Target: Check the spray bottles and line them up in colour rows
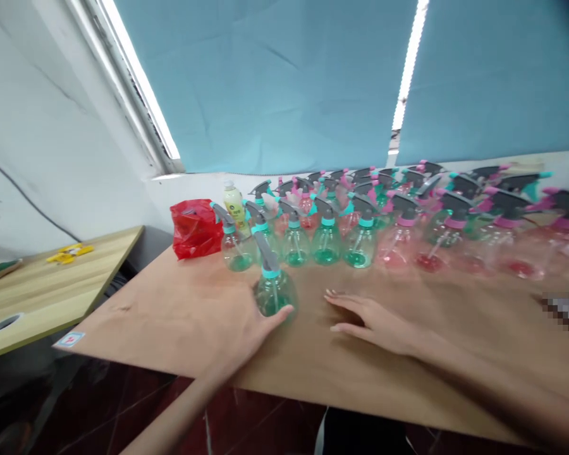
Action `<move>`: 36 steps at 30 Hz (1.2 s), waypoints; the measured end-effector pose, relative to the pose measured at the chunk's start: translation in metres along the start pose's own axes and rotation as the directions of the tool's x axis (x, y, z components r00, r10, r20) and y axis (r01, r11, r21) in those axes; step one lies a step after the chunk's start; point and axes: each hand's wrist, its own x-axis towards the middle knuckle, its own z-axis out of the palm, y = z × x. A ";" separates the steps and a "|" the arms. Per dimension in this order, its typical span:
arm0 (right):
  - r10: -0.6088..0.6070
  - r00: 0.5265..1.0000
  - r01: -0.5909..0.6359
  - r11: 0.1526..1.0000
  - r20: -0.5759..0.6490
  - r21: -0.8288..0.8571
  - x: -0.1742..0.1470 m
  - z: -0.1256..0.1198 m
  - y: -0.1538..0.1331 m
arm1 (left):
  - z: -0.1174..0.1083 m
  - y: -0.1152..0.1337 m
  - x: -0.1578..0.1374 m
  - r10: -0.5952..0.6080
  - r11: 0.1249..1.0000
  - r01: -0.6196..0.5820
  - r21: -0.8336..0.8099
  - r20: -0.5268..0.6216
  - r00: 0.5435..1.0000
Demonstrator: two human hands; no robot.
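Observation:
A clear green spray bottle (274, 296) with a grey trigger head and turquoise collar stands upright on the brown tabletop (180, 316), in front of the others. My left hand (252, 321) grips its left side, the thumb across the front; the other fingers are partly hidden. To the right, my right hand (372, 321) is over the board with its fingers apart and nothing in it. Just behind is a row of green spray bottles (327, 243). Pink spray bottles (401, 243) carry the row on to the right.
At the back left lie a red plastic bag (196, 230) and a pale yellow-green bottle (234, 205). A second wooden table (99, 256) on the left holds a yellow object (69, 254). More sprayers fill the rear, below a blue covering (284, 88). A blurred patch sits at the right edge.

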 end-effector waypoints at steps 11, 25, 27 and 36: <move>0.160 0.915 0.017 0.901 -0.370 0.433 -0.045 -0.082 0.001 | 0.156 0.077 0.004 0.278 0.951 -0.227 -0.210 0.262 0.924; 0.334 0.700 -0.183 0.938 -0.632 0.293 -0.050 -0.118 0.007 | 0.203 0.092 0.017 0.376 0.922 -0.378 -0.076 0.396 0.838; 0.297 0.736 -0.085 0.932 -0.608 0.352 -0.040 -0.117 0.013 | 0.194 0.082 0.025 0.426 0.893 -0.446 -0.061 0.436 0.793; 0.080 0.833 0.209 0.871 -0.547 0.445 0.003 -0.114 0.038 | 0.149 0.047 0.053 0.359 0.786 -0.583 0.203 0.619 0.699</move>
